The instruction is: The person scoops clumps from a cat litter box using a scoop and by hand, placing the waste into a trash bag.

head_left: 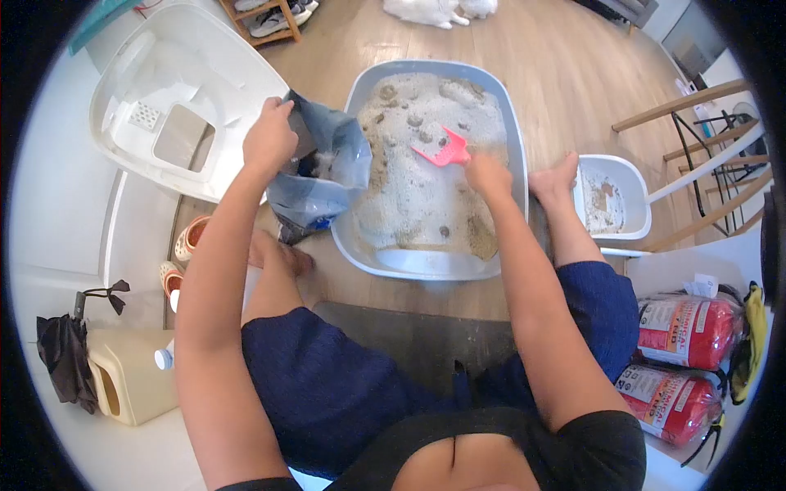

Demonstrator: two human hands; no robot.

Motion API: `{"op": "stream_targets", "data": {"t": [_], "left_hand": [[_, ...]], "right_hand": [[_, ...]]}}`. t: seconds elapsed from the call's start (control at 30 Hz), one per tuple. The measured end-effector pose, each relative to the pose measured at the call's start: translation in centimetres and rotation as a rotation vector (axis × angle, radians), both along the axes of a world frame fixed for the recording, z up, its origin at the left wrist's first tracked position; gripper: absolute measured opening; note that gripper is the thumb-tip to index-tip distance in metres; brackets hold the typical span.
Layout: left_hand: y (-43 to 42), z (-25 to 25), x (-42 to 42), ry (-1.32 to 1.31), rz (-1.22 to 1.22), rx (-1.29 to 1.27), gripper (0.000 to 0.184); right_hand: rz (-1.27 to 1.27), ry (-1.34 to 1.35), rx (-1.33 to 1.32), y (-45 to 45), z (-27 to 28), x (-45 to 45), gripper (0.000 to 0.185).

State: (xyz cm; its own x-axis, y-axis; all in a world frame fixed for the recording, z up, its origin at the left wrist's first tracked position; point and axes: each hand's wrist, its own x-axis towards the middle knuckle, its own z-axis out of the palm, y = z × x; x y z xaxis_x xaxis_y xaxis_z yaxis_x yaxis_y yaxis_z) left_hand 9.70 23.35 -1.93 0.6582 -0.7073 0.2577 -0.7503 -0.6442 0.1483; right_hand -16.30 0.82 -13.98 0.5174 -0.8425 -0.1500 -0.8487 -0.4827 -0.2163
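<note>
A pink slotted litter scoop (446, 150) is gripped by its handle in my right hand (489, 177). Its blade rests at or just above the grey litter in a litter box (517, 155), where several dark clumps lie scattered. My left hand (270, 141) pinches the rim of a blue-grey plastic bag (323, 200), holding its mouth open beside the box's left wall. Some dark and pale contents show inside the bag, too unclear to name.
A white litter box cover (237, 61) leans at the left. A smaller litter-strewn tray (634, 192) stands beside my foot at the right. Red fire extinguishers (696, 331) are at lower right. A white cat (426, 10) lies at the back. Orange clogs (195, 235) sit left.
</note>
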Motion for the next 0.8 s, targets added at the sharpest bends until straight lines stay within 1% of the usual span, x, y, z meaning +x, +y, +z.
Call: {"op": "stream_targets", "data": {"t": [0.07, 0.1, 0.17, 0.2, 0.27, 0.3, 0.37, 0.4, 0.47, 0.5, 0.57, 0.6, 0.67, 0.7, 0.77, 0.8], "left_hand": [[-0.3, 0.4, -0.8, -0.009, 0.012, 0.027, 0.046], [-0.4, 0.7, -1.3, -0.024, 0.008, 0.016, 0.046], [-0.3, 1.3, -2.3, 0.033, 0.042, 0.057, 0.046], [-0.1, 1.4, -2.5, 0.028, 0.041, 0.049, 0.047], [-0.4, 1.6, -2.6, -0.004, 0.029, 0.011, 0.048], [-0.2, 1.5, -2.7, 0.007, 0.028, 0.023, 0.049], [0.2, 1.7, -2.8, 0.023, 0.043, 0.045, 0.05], [0.1, 1.8, -3.1, 0.017, 0.042, 0.051, 0.05], [0.1, 1.6, -3.3, 0.019, 0.041, 0.066, 0.051], [0.0, 1.6, -3.3, 0.014, 0.025, 0.068, 0.051], [-0.1, 1.6, -3.3, 0.005, 0.016, 0.075, 0.052], [-0.2, 1.7, -3.4, 0.017, 0.029, 0.083, 0.052], [-0.4, 1.7, -3.2, 0.024, 0.032, 0.091, 0.053], [-0.3, 1.5, -3.1, 0.017, 0.025, 0.071, 0.053], [-0.2, 1.3, -3.1, 0.017, 0.015, 0.052, 0.054], [-0.1, 1.3, -3.2, 0.014, 0.014, 0.054, 0.054]], "right_hand": [[-0.027, -0.114, 0.049, 0.2, -0.4, 0.2, 0.038], [-0.03, -0.13, 0.038, 0.2, -0.8, 0.3, 0.038], [-0.031, -0.164, 0.122, 0.3, -1.4, 0.2, 0.037], [-0.037, -0.191, 0.095, 0.5, -0.6, 0.0, 0.037], [-0.027, -0.127, 0.046, 0.7, 1.2, 0.3, 0.035], [-0.025, -0.146, 0.026, 0.3, 2.8, 0.8, 0.035], [0.059, -0.035, 0.03, 0.6, 4.9, 1.4, 0.032], [0.067, -0.039, 0.03, 0.2, 4.7, 2.2, 0.032], [0.214, 0.033, -0.056, -1.1, 3.8, 3.7, 0.03], [0.217, 0.034, -0.055, -1.0, 4.1, 4.0, 0.03], [0.129, 0.071, 0.031, -0.7, 4.6, 4.7, 0.031], [0.131, 0.068, 0.037, -0.7, 3.7, 4.6, 0.031], [0.006, -0.141, 0.141, -1.3, 0.4, 3.4, 0.036], [0.001, -0.14, 0.144, -1.4, -1.1, 2.4, 0.036], [-0.003, -0.374, 0.264, -1.3, -3.4, 0.5, 0.039], [-0.007, -0.365, 0.269, -0.8, -3.6, -0.2, 0.039]]}}
